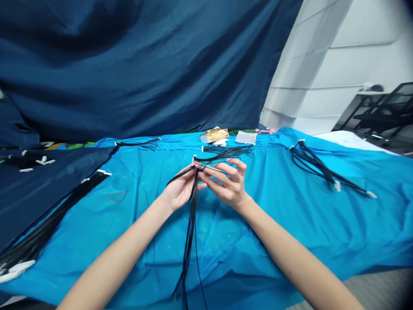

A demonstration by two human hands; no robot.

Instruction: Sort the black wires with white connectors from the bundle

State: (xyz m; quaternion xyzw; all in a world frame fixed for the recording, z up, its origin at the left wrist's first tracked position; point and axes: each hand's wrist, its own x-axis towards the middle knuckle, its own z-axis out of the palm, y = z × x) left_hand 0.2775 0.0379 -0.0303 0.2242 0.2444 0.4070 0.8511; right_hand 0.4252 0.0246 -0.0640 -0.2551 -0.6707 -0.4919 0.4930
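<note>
My left hand [180,191] is closed round a bundle of thin black wires [190,232] that hangs down toward me over the blue cloth [274,215]. My right hand [227,183] pinches the same bundle near its top, thumb and forefinger pressed together, the other fingers spread. The upper wire ends bend over to the right above both hands, one with a small white connector [194,157]. Both hands meet at the middle of the table.
More black wire bundles lie at the right [319,170], the far middle [229,150], the far left [142,143] and the near left [48,219]. A rubber band [117,196] lies left of my hands. A gold packet [214,134] and a clear bag [245,137] sit at the back. A dark blue curtain hangs behind.
</note>
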